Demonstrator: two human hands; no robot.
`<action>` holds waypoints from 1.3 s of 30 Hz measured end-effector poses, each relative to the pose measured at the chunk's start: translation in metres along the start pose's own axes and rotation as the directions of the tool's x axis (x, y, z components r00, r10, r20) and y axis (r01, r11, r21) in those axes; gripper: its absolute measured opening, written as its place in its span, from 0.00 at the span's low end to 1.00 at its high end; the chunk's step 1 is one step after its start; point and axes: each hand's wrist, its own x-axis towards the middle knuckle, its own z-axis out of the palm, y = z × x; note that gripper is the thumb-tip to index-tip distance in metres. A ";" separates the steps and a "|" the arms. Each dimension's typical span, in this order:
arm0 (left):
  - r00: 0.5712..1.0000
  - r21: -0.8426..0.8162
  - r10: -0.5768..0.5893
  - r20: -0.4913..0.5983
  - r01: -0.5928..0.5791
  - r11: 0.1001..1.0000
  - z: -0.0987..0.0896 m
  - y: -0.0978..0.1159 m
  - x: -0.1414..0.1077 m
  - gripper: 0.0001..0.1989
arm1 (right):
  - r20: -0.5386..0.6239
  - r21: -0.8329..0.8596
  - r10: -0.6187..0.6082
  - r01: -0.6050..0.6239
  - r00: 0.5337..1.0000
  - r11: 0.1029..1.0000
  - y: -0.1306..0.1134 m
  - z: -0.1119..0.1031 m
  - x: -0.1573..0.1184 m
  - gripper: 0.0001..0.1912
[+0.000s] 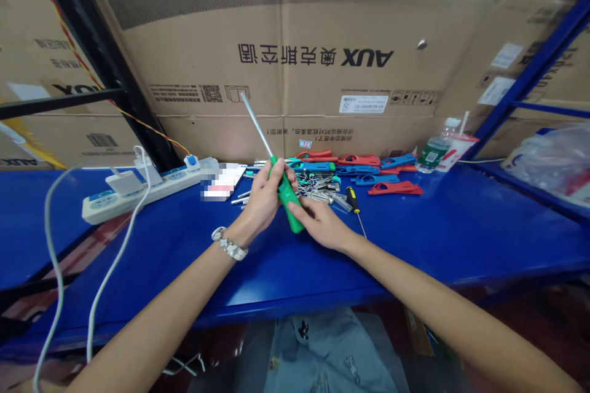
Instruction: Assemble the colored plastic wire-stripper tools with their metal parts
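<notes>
A green lighter with a long metal tube is held above the blue table, its tube pointing up and to the left. My left hand is closed round its upper part, below the tube. Round the lower part of the green handle, my right hand is closed too. Behind the hands lies a pile of metal tubes and clear parts. Red shells and blue shells lie at the back and to the right of the pile. A yellow and black screwdriver rests right of my right hand.
A white power strip with plugs and hanging cables is on the left. A bottle and a red and white cup stand at the back right, near a plastic bag. Large cardboard rises behind the blue table.
</notes>
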 end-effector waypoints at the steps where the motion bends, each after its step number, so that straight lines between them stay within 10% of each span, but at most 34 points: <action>1: 0.999 -0.073 -0.036 -0.004 0.035 0.997 -0.001 0.000 0.000 0.12 | 0.080 0.023 0.040 -0.042 0.996 0.999 0.001 0.002 -0.002 0.24; 12: 0.979 -0.039 -0.126 0.159 0.134 0.990 -0.027 0.006 -0.006 0.16 | -0.150 -0.342 -0.095 0.039 0.984 0.939 -0.007 -0.020 -0.014 0.14; 24: 0.927 0.115 -0.150 0.344 0.117 0.986 -0.033 -0.002 -0.010 0.16 | -0.054 -0.597 -0.265 0.181 0.963 0.782 0.009 -0.053 -0.024 0.15; 39: 0.956 0.150 -0.141 0.258 0.105 0.983 -0.031 -0.010 -0.013 0.14 | -0.096 -0.441 -0.236 0.171 0.967 0.881 0.003 -0.048 -0.028 0.14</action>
